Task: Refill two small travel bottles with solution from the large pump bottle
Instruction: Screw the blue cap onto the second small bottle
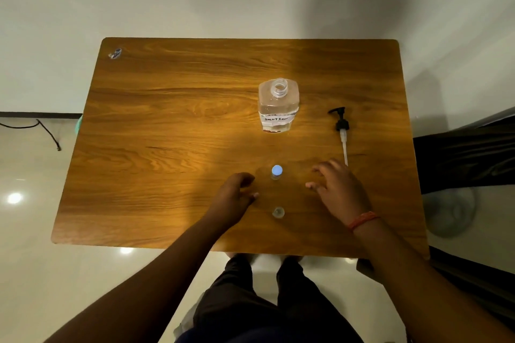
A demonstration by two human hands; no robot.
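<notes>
The large clear bottle (278,104) labelled "solution" stands upright mid-table with its neck uncovered. Its black pump head (341,131), tube attached, lies on the table to the right of it. A small travel bottle with a pale blue cap (276,172) stands in front of the large bottle. A second small bottle (278,212), without a cap, stands nearer to me. My left hand (235,195) hovers left of the two small bottles, fingers curled and apart, holding nothing. My right hand (335,189) hovers to their right, fingers spread, also holding nothing.
The wooden table (167,133) carries a small crumpled wrapper (115,53) at its far left corner. A black cable (41,131) lies on the floor to the left. A fan base (448,211) and dark fabric (471,153) sit beyond the table's right edge.
</notes>
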